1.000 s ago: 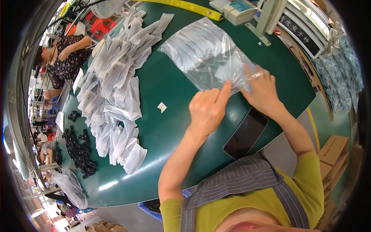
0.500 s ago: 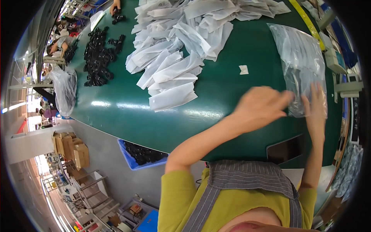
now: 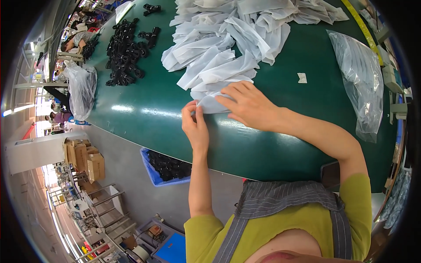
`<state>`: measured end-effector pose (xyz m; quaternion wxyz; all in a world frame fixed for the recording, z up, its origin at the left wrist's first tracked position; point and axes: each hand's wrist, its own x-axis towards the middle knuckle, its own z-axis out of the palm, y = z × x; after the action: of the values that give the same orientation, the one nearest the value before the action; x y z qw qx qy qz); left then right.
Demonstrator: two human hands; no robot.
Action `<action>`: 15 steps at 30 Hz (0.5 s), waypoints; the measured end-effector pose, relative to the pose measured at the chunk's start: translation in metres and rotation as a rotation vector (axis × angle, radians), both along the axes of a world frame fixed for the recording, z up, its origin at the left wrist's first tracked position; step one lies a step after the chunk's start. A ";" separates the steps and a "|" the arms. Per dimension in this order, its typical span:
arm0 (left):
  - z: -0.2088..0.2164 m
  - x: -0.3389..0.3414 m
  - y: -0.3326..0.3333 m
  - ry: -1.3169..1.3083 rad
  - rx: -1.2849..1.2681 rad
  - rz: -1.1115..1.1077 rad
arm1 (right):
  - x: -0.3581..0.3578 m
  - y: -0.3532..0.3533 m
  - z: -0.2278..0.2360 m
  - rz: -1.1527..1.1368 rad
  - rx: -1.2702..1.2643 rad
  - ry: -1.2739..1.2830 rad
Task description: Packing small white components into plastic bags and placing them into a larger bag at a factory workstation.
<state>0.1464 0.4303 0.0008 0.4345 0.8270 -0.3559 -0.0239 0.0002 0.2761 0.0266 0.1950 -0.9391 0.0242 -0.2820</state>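
At the near end of a pile of translucent white pouches, both of my hands are on one pouch. My left hand is closed, with thumb and fingertips pinching its left corner. Over the right part of that pouch lies my right hand, fingers apart and slightly bent, fingertips touching the film. Whether anything is inside the pouch I cannot tell.
Black coiled cables are heaped on the green table at the left. To the right lie a large clear bag of pouches, a small white label and a partly hidden dark tablet. A blue bin stands below the table edge.
Both hands have left the large clear bag on the right and moved left to the nearest white pouch. My left hand now pinches its corner. Another person's hand at the far left is gone from view.
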 end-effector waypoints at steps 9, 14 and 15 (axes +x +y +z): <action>0.032 -0.027 0.015 0.292 -0.083 -0.116 | -0.025 0.032 -0.033 -0.077 -0.060 0.158; 0.033 -0.067 0.008 -0.529 0.145 -0.503 | -0.025 0.023 -0.030 -0.035 -0.060 0.178; 0.013 -0.072 0.001 -0.397 0.076 -0.559 | -0.024 0.020 -0.030 0.014 -0.039 0.185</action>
<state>0.0748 0.4316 0.0143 0.3023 0.7015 -0.6454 0.0062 -0.0242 0.2962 -0.0033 0.1757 -0.9648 0.0299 -0.1933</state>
